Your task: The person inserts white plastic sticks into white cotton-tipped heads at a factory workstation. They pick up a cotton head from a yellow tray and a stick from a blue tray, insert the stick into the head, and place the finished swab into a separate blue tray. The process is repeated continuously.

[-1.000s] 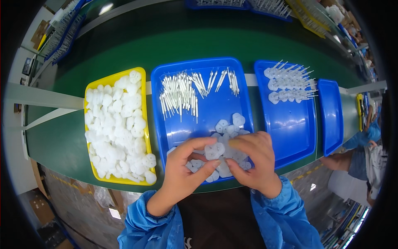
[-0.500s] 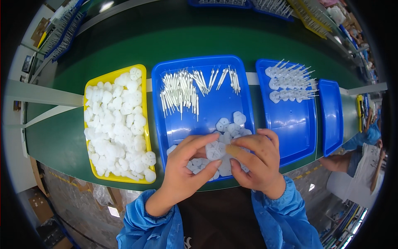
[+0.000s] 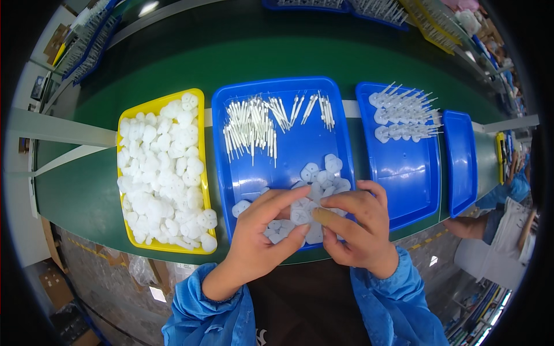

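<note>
Over the near part of the middle blue tray, my left hand pinches a thin white plastic disc with lobed edges between thumb and fingers. My right hand has its fingers curled at the right edge of the same disc, with the fingertips gripping there; exactly how the thumb meets it is hard to see. Loose white discs lie in the tray around and under both hands, partly hidden by them. Thin white rods with metal ends lie in bunches at the tray's far side.
A yellow tray heaped with white discs stands on the left. In the right blue tray, rows of discs with rods fitted stand at the far end. Beyond it is a narrow blue tray. All rest on a green table.
The held disc and the fingers have shifted slightly right and down. My right fingertips have closed in on the disc's edge. The trays have not moved.
</note>
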Available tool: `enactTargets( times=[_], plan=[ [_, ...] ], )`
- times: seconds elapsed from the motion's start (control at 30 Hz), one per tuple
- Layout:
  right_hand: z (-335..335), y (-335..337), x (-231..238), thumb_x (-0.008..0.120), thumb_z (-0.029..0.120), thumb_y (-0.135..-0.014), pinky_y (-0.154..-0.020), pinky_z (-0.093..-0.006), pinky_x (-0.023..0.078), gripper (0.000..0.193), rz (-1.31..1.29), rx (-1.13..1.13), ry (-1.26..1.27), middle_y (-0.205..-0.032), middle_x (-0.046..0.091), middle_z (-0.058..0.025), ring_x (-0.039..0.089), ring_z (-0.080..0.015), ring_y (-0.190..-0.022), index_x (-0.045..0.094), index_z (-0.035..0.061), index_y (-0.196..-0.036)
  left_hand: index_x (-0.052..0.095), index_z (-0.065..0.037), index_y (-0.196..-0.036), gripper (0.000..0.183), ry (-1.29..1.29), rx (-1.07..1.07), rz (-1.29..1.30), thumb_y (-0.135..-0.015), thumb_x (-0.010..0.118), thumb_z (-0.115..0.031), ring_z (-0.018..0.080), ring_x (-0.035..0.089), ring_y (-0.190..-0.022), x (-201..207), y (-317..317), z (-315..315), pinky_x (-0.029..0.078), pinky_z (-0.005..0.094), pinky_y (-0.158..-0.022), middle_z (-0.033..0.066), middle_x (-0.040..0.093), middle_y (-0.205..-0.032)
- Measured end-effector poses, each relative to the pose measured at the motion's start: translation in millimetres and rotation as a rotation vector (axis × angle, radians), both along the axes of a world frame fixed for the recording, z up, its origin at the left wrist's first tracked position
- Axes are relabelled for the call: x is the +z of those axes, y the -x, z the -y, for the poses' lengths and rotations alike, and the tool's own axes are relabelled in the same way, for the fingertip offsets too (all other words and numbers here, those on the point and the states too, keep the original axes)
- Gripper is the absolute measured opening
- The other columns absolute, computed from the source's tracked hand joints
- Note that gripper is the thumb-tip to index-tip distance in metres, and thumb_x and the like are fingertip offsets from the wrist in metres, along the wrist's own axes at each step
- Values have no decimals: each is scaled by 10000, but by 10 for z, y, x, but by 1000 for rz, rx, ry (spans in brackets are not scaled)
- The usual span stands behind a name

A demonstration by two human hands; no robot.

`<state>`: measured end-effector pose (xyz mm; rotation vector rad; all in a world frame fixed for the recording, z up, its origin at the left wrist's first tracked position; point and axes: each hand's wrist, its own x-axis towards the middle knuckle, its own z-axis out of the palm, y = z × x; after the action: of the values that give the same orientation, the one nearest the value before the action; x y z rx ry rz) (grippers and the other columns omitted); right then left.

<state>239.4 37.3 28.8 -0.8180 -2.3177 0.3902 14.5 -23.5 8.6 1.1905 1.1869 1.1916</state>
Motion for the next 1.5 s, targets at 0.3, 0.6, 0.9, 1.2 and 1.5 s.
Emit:
enactTargets(
  times=[0.3,0.6,0.9,1.2,1.5],
  plan=[
    [35,51,30,816,127,-784,-1102,-482,485,458,-88,-107,194,-1219,757,-1,718,-208,-1028,841,189,-1237,716,-58,-1482,594,-45,37,-48,-903,836,-2,208,660,-1004,50,-27,-1,574,329,-920,118,722,-1241],
    [41,-30,81,794,107,-754,-1107,-481,484,478,1,8,20,-1192,762,10,724,-194,-989,856,221,-1214,714,-58,-1481,604,-68,24,-138,-894,845,-3,242,691,-1029,104,-4,-8,567,336,-934,133,729,-1246],
    [26,-18,55,807,82,-755,-1057,-459,499,406,20,-129,-38,-1127,768,4,720,-196,-938,861,176,-1146,697,-39,-1494,608,-163,-31,-270,-902,829,5,332,749,-1215,197,3,-37,577,387,-1047,179,754,-1343],
    [33,-278,-14,840,108,-987,-785,-319,569,166,-498,44,912,-1033,796,-81,729,-147,-857,810,23,-1126,611,5,-1535,643,-362,-193,-523,-905,742,5,424,725,-1300,358,-150,-46,513,483,-1165,224,753,-1424],
    [280,-959,-1,845,127,-1008,-834,-291,592,180,-613,6,885,-1006,791,-40,724,-95,-915,793,16,-1140,698,-58,-1476,552,-554,-367,-601,-929,749,-2,405,637,-1450,148,-684,-219,416,590,-1246,151,735,-1485]
  ],
)
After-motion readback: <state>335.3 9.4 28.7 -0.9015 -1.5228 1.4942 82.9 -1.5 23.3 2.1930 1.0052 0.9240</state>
